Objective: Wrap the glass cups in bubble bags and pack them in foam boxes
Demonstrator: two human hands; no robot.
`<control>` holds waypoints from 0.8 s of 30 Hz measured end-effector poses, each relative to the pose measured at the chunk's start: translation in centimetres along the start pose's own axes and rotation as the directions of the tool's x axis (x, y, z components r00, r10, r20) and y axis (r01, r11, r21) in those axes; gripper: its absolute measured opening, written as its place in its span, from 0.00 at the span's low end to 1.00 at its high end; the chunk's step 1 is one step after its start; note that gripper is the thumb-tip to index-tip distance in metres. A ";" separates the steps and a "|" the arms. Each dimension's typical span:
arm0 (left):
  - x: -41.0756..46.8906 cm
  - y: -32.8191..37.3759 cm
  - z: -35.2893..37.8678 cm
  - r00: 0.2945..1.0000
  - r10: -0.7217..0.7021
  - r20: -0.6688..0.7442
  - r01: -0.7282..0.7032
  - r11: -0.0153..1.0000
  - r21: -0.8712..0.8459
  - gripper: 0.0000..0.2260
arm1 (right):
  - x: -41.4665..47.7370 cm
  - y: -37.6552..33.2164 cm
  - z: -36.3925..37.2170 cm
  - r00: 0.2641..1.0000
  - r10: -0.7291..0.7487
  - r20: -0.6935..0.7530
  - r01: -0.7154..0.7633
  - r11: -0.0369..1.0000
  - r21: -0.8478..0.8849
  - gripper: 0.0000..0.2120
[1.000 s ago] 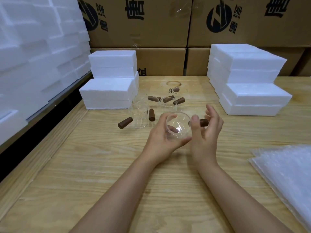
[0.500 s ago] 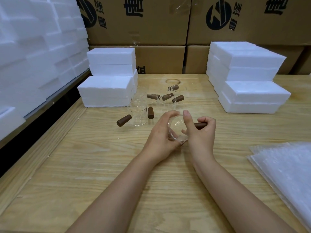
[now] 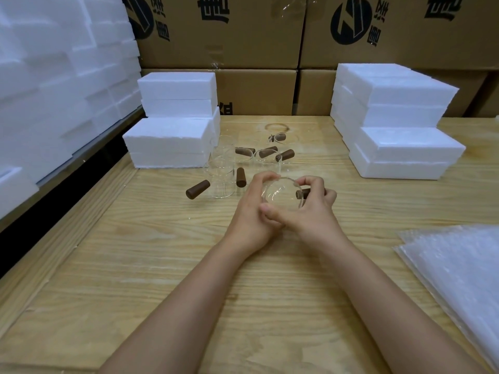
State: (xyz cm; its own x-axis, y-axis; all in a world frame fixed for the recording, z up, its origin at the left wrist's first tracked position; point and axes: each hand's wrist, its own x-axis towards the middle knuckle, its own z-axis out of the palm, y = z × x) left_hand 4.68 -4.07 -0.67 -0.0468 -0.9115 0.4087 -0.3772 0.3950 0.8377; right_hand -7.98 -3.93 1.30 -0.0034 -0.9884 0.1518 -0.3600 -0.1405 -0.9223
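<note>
Left hand [image 3: 249,214], right hand [image 3: 317,211] partly hide glass cup [image 3: 280,193].

I see one glass cup [image 3: 282,194] held off the surface at the middle of my view, clear and tipped so its open mouth faces me, its stubby brown handle [image 3: 302,193] pointing to 3 o'clock. My left hand [image 3: 252,211] grips its left wall; my right hand [image 3: 310,211] curls over the rim and the handle. From 10 to 12 o'clock of it, the other cups [image 3: 222,182] stand close together on the surface, brown handles sticking out at various angles. White foam boxes [image 3: 172,141] are stacked at 10 o'clock, closed, with a second stack [image 3: 399,125] at 2 o'clock. The bubble bags [image 3: 459,271] lie flat in a pile at 4 o'clock.
</note>
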 end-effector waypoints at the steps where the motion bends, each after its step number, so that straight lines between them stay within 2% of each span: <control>1: 0.0 0.0 -0.1 1.000 -0.006 -0.002 0.006 1.000 -0.009 0.29 | 0.0 0.0 -0.2 1.000 -0.013 0.021 0.014 1.000 -0.002 0.37; 4: 0.0 0.1 -0.3 1.000 -0.018 0.019 0.019 0.997 -0.075 0.28 | -0.1 0.3 -0.5 0.997 -0.052 0.060 0.050 0.998 0.037 0.35; 9: 0.0 0.3 -0.7 0.998 -0.059 0.031 0.063 0.988 -0.144 0.29 | -0.1 0.8 -0.7 0.983 -0.140 0.117 0.114 0.972 0.206 0.29; 15: 0.0 0.8 -1.0 0.998 -0.051 0.042 0.056 0.987 -0.148 0.28 | 0.1 0.9 -1.6 0.969 -0.155 0.195 0.077 0.931 0.356 0.24; 21: -0.1 1.2 -1.2 0.996 -0.060 0.071 0.070 0.985 -0.154 0.31 | 0.5 0.8 -1.9 0.978 -0.162 0.128 0.101 0.915 0.390 0.12; 24: -0.1 1.4 -1.2 0.994 -0.071 0.082 0.084 0.982 -0.168 0.31 | 0.6 0.8 -1.9 0.986 -0.131 0.098 0.082 0.913 0.400 0.10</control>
State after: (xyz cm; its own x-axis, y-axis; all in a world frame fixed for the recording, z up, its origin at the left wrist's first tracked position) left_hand 5.31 -3.33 0.89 -0.0957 -0.9436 0.3169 -0.2187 0.3306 0.9181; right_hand -10.01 -4.55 1.37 0.1352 -0.9622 0.2363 0.0437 -0.2325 -0.9716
